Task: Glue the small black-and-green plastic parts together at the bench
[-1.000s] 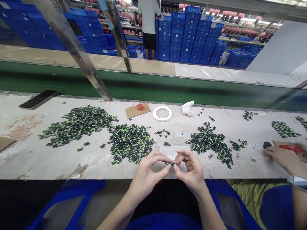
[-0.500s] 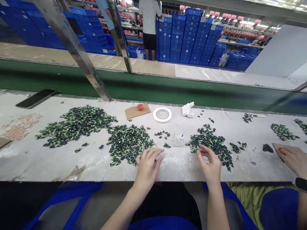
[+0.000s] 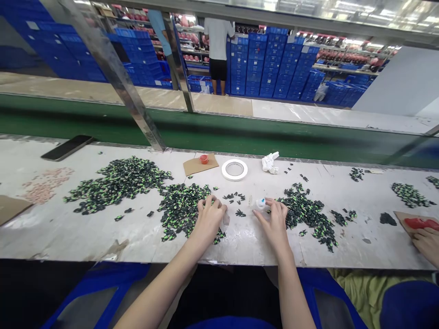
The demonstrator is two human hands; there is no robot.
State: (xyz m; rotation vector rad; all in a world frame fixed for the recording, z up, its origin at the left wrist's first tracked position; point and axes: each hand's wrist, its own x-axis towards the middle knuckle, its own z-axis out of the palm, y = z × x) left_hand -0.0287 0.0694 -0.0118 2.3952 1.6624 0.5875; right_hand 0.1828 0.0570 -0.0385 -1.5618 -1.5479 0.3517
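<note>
My left hand (image 3: 209,218) rests with curled fingers on the right edge of a pile of small black-and-green parts (image 3: 183,208); whether it holds a part cannot be told. My right hand (image 3: 274,222) lies on the worktable (image 3: 61,230) with its fingers at a small clear glue bottle with a blue tip (image 3: 259,203), beside another pile of black-and-green parts (image 3: 305,212). A few loose parts (image 3: 236,198) lie between the two hands.
A larger pile of parts (image 3: 116,183) lies to the left, with a phone (image 3: 66,147) behind it. A tape roll (image 3: 234,169), cardboard with a red cap (image 3: 203,158) and crumpled tissue (image 3: 270,162) sit at the back. A co-worker's hand (image 3: 427,242) is at the right. A green conveyor (image 3: 219,130) runs behind.
My hands, which pinched a part together before me, parted and reached forward. The left went onto the middle pile, the right moved left from the right pile to the glue bottle.
</note>
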